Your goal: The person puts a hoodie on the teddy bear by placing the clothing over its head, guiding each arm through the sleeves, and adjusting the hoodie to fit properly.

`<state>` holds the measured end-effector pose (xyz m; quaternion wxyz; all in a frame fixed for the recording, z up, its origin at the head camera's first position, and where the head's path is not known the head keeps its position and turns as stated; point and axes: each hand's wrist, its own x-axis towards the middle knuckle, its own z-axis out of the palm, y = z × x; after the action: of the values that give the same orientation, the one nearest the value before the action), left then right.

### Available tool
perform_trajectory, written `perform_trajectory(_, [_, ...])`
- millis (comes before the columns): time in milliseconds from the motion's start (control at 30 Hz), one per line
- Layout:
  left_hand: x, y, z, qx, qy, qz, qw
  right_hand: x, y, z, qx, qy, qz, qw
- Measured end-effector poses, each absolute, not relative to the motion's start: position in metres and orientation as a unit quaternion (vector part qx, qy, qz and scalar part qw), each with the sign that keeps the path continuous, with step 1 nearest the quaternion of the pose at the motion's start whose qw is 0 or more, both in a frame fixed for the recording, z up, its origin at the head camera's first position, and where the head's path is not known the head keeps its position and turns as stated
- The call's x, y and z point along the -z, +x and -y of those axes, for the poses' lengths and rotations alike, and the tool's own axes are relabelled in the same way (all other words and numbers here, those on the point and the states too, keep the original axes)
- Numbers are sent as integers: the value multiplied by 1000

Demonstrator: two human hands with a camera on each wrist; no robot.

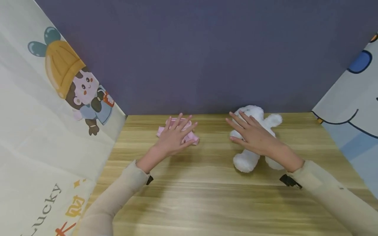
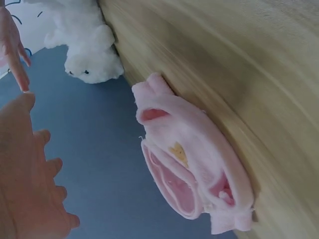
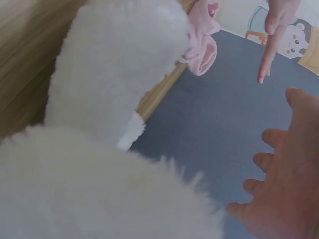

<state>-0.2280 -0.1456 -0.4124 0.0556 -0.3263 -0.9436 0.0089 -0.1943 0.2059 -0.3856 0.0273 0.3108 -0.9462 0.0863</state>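
Dark blue-grey boarding [image 1: 206, 59] closes off the far side of the wood-grained counter [image 1: 203, 200]. On its left hangs a pale printed cloth [image 1: 32, 131] with a cartoon figure in a yellow hat and the word "Lucky"; on its right, a second printed sheet [image 1: 357, 105]. Near the boarding lie a small pink garment [image 2: 197, 149] and, apart from it to the right, a white plush toy [image 1: 249, 160]. The left hand [image 1: 174, 137] hangs over the garment, a gap plain from the left wrist; the right hand [image 1: 252, 134] is over the toy, though whether it brushes the fur is hard to say. Fingers on both hands are straight and spread.

From the head, the left fingers cover much of the garment, while the right hand hides the toy's middle and part of its head. The left wrist view shows a blurred yellow motif on the garment and the toy's dark eyes, its body cut off at the top edge. Close white fur fills much of the right wrist view, blocking part of the garment.
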Motion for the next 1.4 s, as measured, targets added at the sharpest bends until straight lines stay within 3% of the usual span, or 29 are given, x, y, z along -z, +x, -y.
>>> perform_trajectory(400, [433,-220,179,24,-272,962,18,398,-178,-162,-137,326,935,-1])
perform_trajectory(833, [457,-219,216,43,-219,975,-9,421,-190,-81,-143,365,919,-29])
perform_trajectory(1100, [470,-243,225,44,-252,966,-29,433,-213,-33,-166,357,919,13])
perform_trajectory(1400, [480,-263,232,37,-298,954,-27,453,-244,10,-170,296,939,-28])
